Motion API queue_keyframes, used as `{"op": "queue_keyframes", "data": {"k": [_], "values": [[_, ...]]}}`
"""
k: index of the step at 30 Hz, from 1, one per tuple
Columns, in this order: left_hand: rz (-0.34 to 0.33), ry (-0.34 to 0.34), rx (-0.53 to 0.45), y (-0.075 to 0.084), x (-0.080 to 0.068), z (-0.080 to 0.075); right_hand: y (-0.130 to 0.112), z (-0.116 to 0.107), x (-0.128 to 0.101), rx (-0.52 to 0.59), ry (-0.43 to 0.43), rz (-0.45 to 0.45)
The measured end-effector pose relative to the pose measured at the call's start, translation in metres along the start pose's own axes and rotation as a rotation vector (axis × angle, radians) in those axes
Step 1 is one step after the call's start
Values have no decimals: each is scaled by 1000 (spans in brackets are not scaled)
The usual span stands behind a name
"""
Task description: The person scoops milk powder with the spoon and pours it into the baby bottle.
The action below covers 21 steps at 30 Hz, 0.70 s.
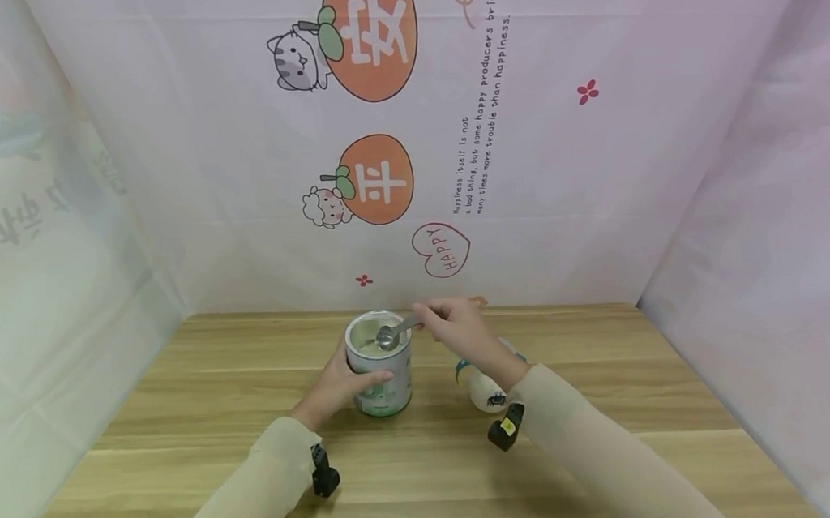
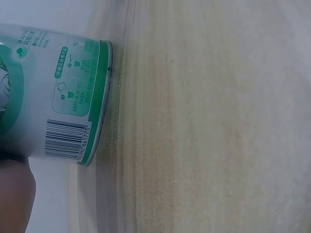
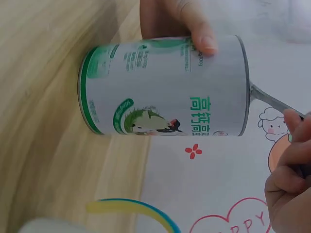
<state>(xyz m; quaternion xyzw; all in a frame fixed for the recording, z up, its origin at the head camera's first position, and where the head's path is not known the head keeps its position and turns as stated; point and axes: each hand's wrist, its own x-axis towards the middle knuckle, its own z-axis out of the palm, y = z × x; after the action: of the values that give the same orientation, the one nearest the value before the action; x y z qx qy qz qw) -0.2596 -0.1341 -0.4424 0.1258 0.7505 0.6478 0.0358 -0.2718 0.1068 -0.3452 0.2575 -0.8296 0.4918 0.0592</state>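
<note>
A white and green milk powder can (image 1: 381,384) stands upright on the table with its top off and pale contents inside. My left hand (image 1: 340,385) grips the can from the left side, its thumb across the front; in the right wrist view the left hand (image 3: 182,19) lies against the can's wall. My right hand (image 1: 459,329) pinches the handle of a metal spoon (image 1: 387,338), whose shiny round bowl is at the can's mouth. In the right wrist view the can's rim hides the bowl, while the spoon's handle (image 3: 274,100) slants out to the fingers.
Below my right forearm stands a white cup (image 1: 486,392) with blue and yellow handles and a dark crab-like print, partly hidden by the wrist. The wooden table (image 1: 418,486) meets a printed white cloth (image 1: 566,223) at the back, with pale cloth on both sides.
</note>
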Motion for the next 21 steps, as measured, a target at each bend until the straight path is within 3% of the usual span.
{"op": "queue_keyframes", "data": {"k": [9,16,21], "values": [[17,-30,-22,-6,4,-3,-6,5,13,-201,-51,-159],[-3,-29,-29,-4,2,-3,-11,13,21,-463,-116,-257],[0,-27,-37,-5,2,-2,-15,17,22,-583,-154,-312]]}}
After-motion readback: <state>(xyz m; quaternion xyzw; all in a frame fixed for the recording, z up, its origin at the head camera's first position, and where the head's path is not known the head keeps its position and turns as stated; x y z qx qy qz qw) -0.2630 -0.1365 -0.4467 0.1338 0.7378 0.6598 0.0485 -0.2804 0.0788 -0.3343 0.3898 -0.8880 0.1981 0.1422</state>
